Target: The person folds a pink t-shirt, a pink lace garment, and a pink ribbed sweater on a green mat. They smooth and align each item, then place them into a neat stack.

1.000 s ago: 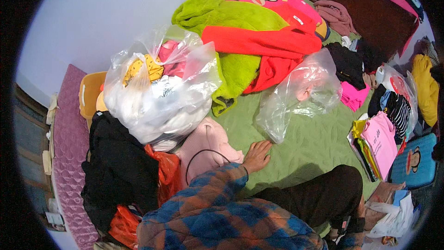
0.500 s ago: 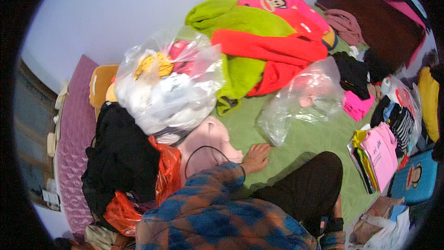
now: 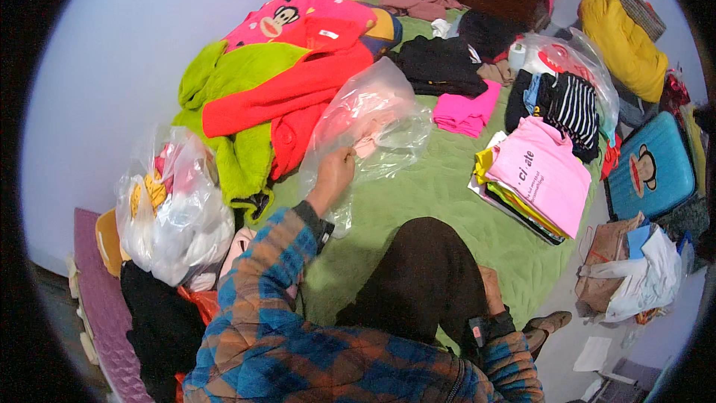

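My left hand (image 3: 335, 173) reaches forward over the bed, its fingers closed at the near edge of a clear plastic bag (image 3: 395, 101). Something pale pink (image 3: 367, 142) shows inside the bag. My right hand (image 3: 491, 289) rests beside my dark-trousered knee, its fingers mostly hidden behind the leg. Just beyond the bag lie a red fleece garment (image 3: 276, 101) and a lime-green fleecy one (image 3: 242, 75). Folded black clothing (image 3: 440, 66) and a bright pink folded cloth (image 3: 467, 109) are to the bag's right.
A full clear bag of clothes (image 3: 175, 216) stands at left near black clothing (image 3: 156, 321). On the bed's right are a stack of folded shirts (image 3: 537, 172) and striped clothing (image 3: 578, 108). A blue suitcase (image 3: 649, 168) and a paper bag (image 3: 608, 254) stand beyond the bed's edge.
My view has swung to the right. My left hand has risen from the green bed cover and moved forward to the clear bag, now closed at its edge. My right hand stays by my leg.
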